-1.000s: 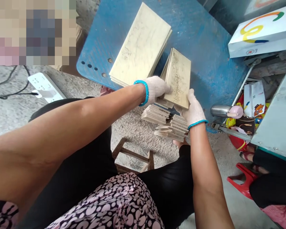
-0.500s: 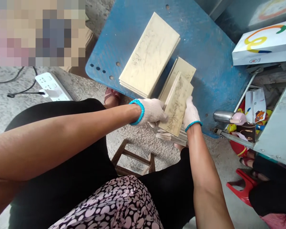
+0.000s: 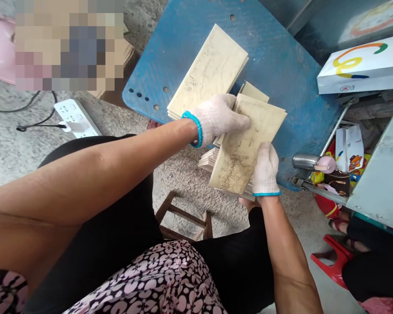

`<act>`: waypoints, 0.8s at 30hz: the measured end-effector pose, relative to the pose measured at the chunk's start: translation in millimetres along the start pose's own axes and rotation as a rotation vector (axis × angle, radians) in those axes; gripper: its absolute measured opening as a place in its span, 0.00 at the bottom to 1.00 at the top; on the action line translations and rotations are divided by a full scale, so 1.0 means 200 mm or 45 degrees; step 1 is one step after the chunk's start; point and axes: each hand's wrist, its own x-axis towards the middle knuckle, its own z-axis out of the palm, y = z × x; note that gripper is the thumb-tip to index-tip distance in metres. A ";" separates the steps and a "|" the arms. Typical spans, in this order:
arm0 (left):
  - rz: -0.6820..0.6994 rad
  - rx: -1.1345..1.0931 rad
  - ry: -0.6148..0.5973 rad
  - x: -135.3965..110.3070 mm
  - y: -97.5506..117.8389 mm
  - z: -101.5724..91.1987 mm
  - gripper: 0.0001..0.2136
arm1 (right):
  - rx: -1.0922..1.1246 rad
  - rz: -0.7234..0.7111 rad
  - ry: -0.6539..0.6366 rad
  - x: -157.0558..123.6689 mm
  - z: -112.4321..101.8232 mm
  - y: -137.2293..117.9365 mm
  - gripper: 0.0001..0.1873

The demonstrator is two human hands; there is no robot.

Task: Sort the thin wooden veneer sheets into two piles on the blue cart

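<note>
Between my two white-gloved hands is a cream rectangular board (image 3: 245,144) with dark specks, tilted over other boards at the table's near edge. My left hand (image 3: 224,117) grips its left edge, thumb lying on the top face. On the right edge my right hand (image 3: 266,168) is closed, its lower fingers hidden. Under the held board, parts of a stack of similar boards (image 3: 256,90) show, and more board edges (image 3: 208,159) stick out at the lower left. A separate neat stack of boards (image 3: 209,65) lies beyond my left hand.
The blue table (image 3: 291,83) has holes along its edge. To the right are a white paper bag (image 3: 363,65), a steel flask (image 3: 306,161) and a red stool (image 3: 334,261). A power strip (image 3: 74,115) with a cable lies on the floor at left. A wooden stool frame (image 3: 183,213) stands below.
My left hand has moved up and farther onto the board, and my right hand has slid lower. The board between them now lies wider and covers more of the stack below.
</note>
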 end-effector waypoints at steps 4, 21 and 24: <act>-0.025 -0.213 -0.074 -0.05 0.02 0.04 0.22 | -0.001 -0.032 -0.110 -0.03 -0.08 0.05 0.25; 0.121 0.352 -0.436 -0.22 -0.12 0.14 0.19 | -0.894 -0.139 -0.746 -0.09 -0.27 -0.16 0.11; 0.238 0.595 -0.504 -0.24 -0.17 0.16 0.14 | -0.997 -0.272 -0.813 -0.16 -0.19 -0.06 0.11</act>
